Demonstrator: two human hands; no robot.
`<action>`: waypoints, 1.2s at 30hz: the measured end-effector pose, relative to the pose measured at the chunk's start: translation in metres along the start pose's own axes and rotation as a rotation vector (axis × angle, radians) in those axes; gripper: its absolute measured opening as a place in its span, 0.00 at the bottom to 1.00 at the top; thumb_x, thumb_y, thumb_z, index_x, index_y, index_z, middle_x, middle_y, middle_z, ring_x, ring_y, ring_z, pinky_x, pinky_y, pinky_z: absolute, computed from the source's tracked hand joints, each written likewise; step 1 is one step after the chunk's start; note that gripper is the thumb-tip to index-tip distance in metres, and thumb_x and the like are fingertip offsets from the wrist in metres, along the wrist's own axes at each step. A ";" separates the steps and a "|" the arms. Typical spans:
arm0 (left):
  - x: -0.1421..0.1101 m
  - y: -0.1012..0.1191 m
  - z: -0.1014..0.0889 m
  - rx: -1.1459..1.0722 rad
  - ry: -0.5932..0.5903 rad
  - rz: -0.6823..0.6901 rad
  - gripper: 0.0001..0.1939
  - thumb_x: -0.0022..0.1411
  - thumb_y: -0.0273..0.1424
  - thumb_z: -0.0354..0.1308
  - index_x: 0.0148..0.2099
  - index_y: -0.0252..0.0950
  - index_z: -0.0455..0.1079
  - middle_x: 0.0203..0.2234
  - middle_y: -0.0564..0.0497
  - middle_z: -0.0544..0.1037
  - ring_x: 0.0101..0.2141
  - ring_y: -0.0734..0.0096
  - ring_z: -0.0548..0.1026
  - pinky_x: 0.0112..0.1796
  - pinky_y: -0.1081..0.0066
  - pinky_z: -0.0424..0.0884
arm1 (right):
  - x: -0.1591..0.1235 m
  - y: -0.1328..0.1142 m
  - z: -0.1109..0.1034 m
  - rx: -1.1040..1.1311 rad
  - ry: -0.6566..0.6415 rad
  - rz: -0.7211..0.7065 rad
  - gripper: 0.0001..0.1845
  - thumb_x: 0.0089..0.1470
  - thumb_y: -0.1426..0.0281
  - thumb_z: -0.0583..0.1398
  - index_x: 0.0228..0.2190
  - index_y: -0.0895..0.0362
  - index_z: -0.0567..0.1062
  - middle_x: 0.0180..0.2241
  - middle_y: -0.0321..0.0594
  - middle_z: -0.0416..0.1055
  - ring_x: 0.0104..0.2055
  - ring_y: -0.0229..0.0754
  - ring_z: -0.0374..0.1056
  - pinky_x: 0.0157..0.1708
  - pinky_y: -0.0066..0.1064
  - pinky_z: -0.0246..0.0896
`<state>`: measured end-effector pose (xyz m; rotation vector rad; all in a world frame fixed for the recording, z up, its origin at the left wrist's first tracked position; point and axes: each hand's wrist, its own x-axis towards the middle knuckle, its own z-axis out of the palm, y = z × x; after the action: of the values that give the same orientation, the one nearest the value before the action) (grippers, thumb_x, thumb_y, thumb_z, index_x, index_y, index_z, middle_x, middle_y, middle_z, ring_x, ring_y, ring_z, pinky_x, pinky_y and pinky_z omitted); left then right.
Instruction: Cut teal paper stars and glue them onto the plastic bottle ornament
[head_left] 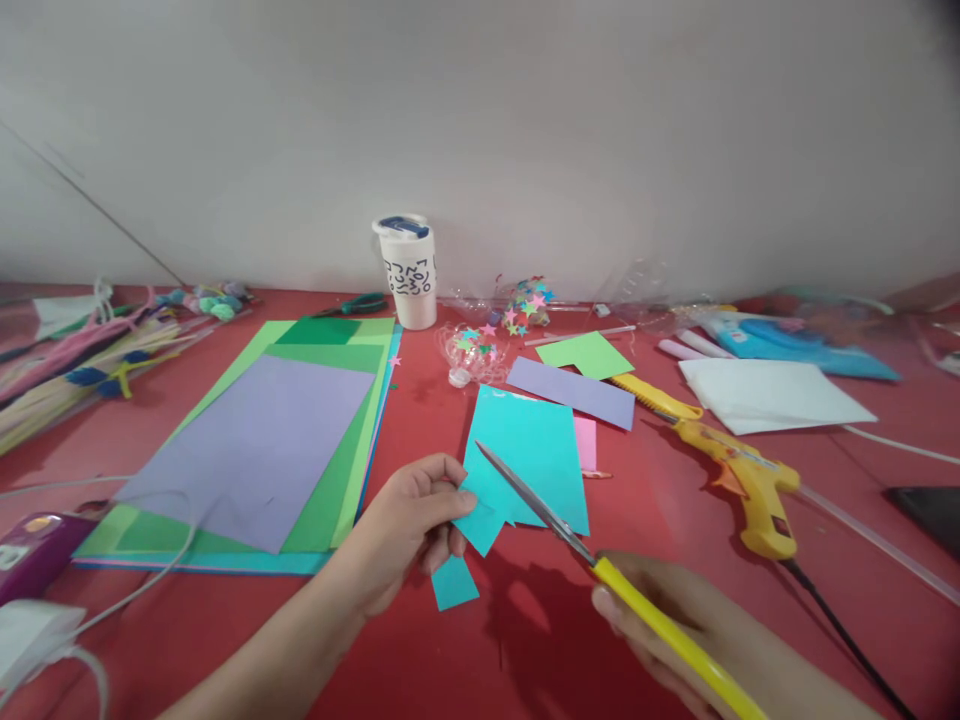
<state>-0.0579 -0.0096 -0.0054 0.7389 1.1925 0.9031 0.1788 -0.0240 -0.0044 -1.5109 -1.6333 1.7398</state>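
My left hand [420,515] pinches a small turquoise paper piece [484,515] between thumb and fingers, over the red table. In my right hand [660,610] are scissors [536,505] with long metal blades and yellow handles. The blades look closed, and their tip points up and left, just above the held piece. Behind them lies a larger turquoise sheet [532,430], partly covered by the blades. Below my left hand rests a little turquoise scrap [454,583]. The fingers inside the scissor handles are partly hidden.
A stack of coloured sheets with a purple sheet [262,440] on top lies left. Behind stand a white tumbler [409,270] and star confetti [525,305]. At right are a yellow glue gun [750,485] with its cord and a white folded sheet [772,392]. Pipe cleaners [82,375] lie far left.
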 end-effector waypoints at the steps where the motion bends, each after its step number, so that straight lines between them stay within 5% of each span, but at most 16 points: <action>1: 0.000 0.001 0.000 0.005 -0.002 0.011 0.09 0.53 0.32 0.60 0.32 0.38 0.62 0.10 0.63 0.65 0.08 0.85 0.59 0.11 0.84 0.48 | 0.001 -0.002 -0.001 0.011 -0.005 0.000 0.25 0.47 0.44 0.56 0.20 0.52 0.60 0.15 0.29 0.52 0.16 0.35 0.51 0.14 0.27 0.44; 6: -0.004 0.001 0.008 0.047 -0.123 0.055 0.09 0.55 0.35 0.58 0.31 0.36 0.63 0.18 0.55 0.74 0.13 0.79 0.70 0.17 0.79 0.64 | 0.005 -0.004 0.000 -0.031 0.027 -0.054 0.22 0.46 0.52 0.62 0.22 0.52 0.58 0.16 0.24 0.48 0.14 0.31 0.46 0.15 0.25 0.42; 10: -0.006 -0.011 0.021 0.115 -0.242 -0.009 0.12 0.51 0.36 0.61 0.29 0.36 0.62 0.16 0.57 0.71 0.14 0.78 0.70 0.16 0.79 0.60 | 0.011 0.008 0.005 -0.109 0.096 -0.098 0.14 0.50 0.62 0.61 0.25 0.53 0.60 0.18 0.25 0.55 0.17 0.31 0.50 0.16 0.23 0.48; 14: -0.007 -0.021 0.032 0.171 -0.330 -0.015 0.11 0.50 0.36 0.62 0.29 0.34 0.67 0.17 0.57 0.69 0.16 0.82 0.67 0.20 0.79 0.62 | 0.018 0.009 0.012 0.063 0.145 -0.209 0.13 0.46 0.65 0.62 0.27 0.53 0.61 0.21 0.26 0.60 0.17 0.30 0.52 0.15 0.22 0.50; 23: -0.004 -0.006 0.044 -0.025 -0.243 -0.010 0.11 0.48 0.31 0.64 0.33 0.35 0.66 0.19 0.55 0.74 0.21 0.70 0.77 0.24 0.74 0.71 | 0.023 -0.023 0.004 0.187 0.283 -0.298 0.14 0.45 0.66 0.62 0.27 0.53 0.59 0.19 0.23 0.61 0.15 0.32 0.64 0.18 0.27 0.59; 36: -0.004 -0.017 0.042 0.085 -0.154 0.099 0.12 0.52 0.36 0.62 0.29 0.35 0.64 0.18 0.56 0.72 0.17 0.79 0.68 0.21 0.77 0.63 | 0.024 -0.016 0.016 0.251 0.297 -0.295 0.14 0.45 0.65 0.61 0.28 0.52 0.58 0.16 0.25 0.64 0.18 0.37 0.65 0.20 0.30 0.62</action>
<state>-0.0138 -0.0218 -0.0089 0.9262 1.0704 0.8645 0.1494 -0.0091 -0.0048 -1.2673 -1.3525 1.4238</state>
